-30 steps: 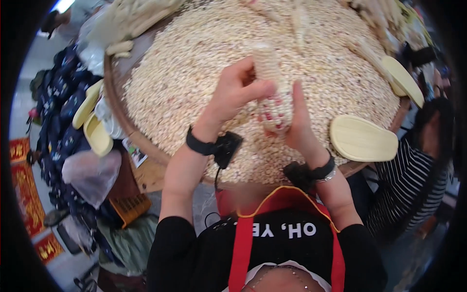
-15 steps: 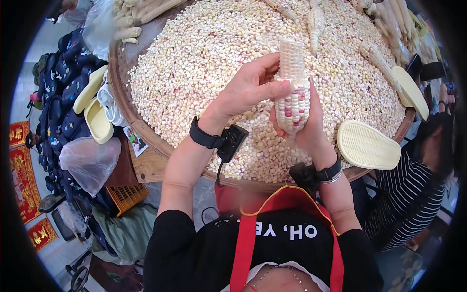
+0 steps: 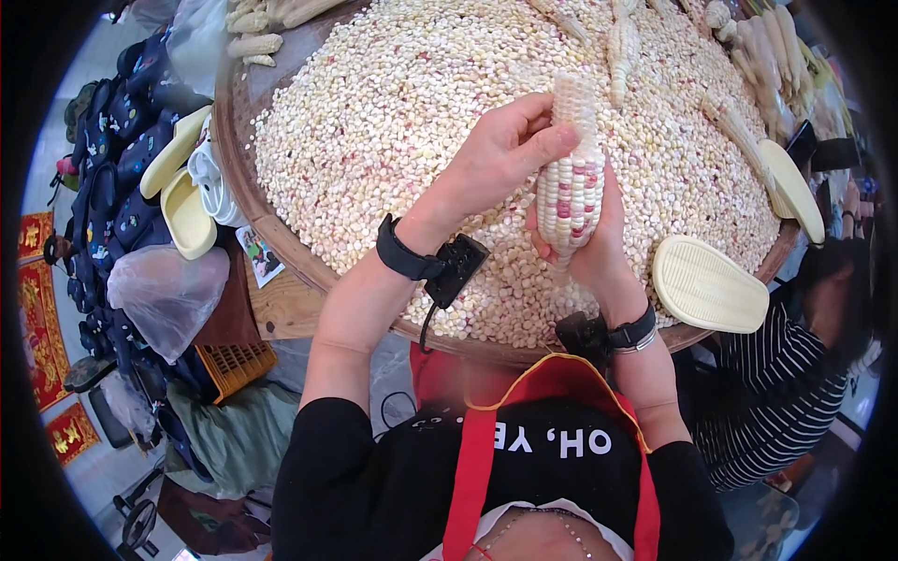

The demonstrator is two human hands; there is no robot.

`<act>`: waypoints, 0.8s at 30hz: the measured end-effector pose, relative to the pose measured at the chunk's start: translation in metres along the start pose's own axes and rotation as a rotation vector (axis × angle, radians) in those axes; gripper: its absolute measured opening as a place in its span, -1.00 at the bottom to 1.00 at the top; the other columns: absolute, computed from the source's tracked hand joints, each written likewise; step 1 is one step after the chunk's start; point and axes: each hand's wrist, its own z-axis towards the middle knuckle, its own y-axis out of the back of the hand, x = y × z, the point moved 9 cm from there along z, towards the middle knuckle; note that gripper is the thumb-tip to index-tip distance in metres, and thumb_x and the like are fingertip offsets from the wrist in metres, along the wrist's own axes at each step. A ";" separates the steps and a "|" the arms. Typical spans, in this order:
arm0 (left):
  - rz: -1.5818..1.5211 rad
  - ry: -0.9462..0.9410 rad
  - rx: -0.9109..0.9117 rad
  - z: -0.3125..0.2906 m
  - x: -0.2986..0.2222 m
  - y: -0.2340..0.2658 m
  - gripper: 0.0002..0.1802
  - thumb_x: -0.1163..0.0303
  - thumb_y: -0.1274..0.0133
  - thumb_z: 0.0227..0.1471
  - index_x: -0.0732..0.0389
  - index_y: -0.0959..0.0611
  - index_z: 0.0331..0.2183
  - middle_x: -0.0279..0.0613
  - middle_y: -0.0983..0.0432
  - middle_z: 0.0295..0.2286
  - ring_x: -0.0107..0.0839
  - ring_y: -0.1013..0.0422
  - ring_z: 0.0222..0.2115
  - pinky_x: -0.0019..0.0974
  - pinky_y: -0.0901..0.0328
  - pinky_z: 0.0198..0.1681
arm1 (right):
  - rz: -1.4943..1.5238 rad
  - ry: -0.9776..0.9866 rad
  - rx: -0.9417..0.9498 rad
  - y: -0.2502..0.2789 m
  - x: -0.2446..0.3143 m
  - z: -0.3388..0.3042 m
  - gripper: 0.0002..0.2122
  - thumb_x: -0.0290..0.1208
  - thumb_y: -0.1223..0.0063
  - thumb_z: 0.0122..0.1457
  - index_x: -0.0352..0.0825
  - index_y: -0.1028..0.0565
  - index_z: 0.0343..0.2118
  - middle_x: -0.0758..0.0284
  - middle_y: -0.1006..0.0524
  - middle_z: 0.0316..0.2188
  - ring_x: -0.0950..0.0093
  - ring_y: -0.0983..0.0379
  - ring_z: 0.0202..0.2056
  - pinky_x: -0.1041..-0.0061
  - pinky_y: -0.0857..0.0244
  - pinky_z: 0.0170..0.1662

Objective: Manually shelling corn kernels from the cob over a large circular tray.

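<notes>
Both my hands hold one corn cob (image 3: 571,178) upright over a big round basket tray (image 3: 271,234) heaped with loose pale kernels (image 3: 402,103). My left hand (image 3: 496,154) wraps the cob's upper left side, thumb across its kernels. My right hand (image 3: 599,243) cups the cob's lower end from underneath. The top of the cob is stripped bare; white and a few pink kernels cover the lower part. Each wrist wears a black band with a small black device.
Whole and stripped cobs (image 3: 767,56) lie at the tray's far edge. A pale yellow sandal (image 3: 706,285) rests on the near right rim, another (image 3: 795,192) further right. Yellow slippers (image 3: 182,192), plastic bags and an orange crate (image 3: 234,365) sit left. A person in a striped top (image 3: 786,393) is at right.
The cob has come up from lying low on the kernels to standing upright between my hands, and the view has shifted nearer the tray's near rim.
</notes>
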 end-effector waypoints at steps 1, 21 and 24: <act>0.000 -0.002 -0.003 0.000 0.002 0.003 -0.58 0.25 0.06 0.07 0.36 -0.40 -0.11 -0.24 -0.42 -0.27 -0.55 -0.31 -0.25 -0.47 -0.21 -0.15 | 0.013 0.003 0.021 -0.001 0.000 0.000 -0.39 0.24 0.61 0.11 -0.22 -0.40 -0.33 0.21 -0.44 -0.69 0.42 -0.32 -0.80 0.55 -0.15 -0.79; -0.095 -0.154 -0.032 0.001 -0.007 -0.003 -0.48 0.33 -0.08 -0.04 0.36 -0.30 -0.09 -0.19 -0.42 -0.28 -0.53 -0.34 -0.25 -0.45 -0.27 -0.21 | -0.273 0.201 -0.200 0.011 0.029 -0.008 -0.44 0.14 0.52 0.16 -0.27 -0.42 -0.27 0.39 -0.49 -0.53 0.57 -0.42 -0.61 0.69 -0.19 -0.64; -0.047 -0.142 -0.038 0.001 -0.007 -0.004 -0.42 0.33 -0.10 -0.06 0.35 -0.24 -0.05 -0.16 -0.41 -0.26 -0.50 -0.34 -0.24 -0.42 -0.27 -0.21 | -0.314 0.295 -0.219 0.011 0.036 -0.011 -0.49 0.04 0.47 0.19 -0.36 -0.40 -0.28 0.34 -0.47 -0.58 0.59 -0.39 -0.70 0.69 -0.20 -0.73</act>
